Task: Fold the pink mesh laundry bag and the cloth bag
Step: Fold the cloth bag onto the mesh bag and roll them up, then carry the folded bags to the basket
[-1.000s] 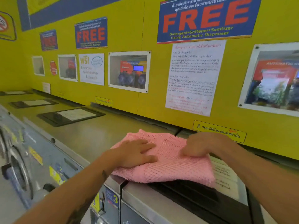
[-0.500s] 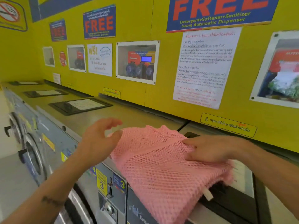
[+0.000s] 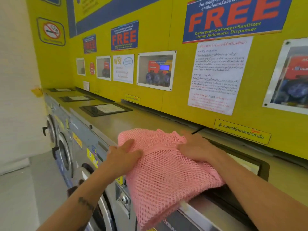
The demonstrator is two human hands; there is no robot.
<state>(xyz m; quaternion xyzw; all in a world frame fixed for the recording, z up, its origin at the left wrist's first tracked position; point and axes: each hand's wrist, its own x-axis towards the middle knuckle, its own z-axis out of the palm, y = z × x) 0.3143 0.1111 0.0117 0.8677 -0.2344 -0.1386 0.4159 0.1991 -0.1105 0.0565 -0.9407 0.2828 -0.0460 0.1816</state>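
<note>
We see the bag (image 3: 160, 172) lying on top of the washers (image 3: 93, 130), its near part draped over their front edge. Our left hand (image 3: 124, 157) lies flat on the bag's left edge, fingers spread. Our right hand (image 3: 198, 150) presses the far right part, fingers curled, perhaps pinching the mesh, though we cannot tell. The wall (image 3: 166, 30) rises behind.

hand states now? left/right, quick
Left hand: open, fingers flat against the left edge of the pink mesh laundry bag.
Right hand: open, palm down, pressing on the bag's top; grasping nothing.
</note>
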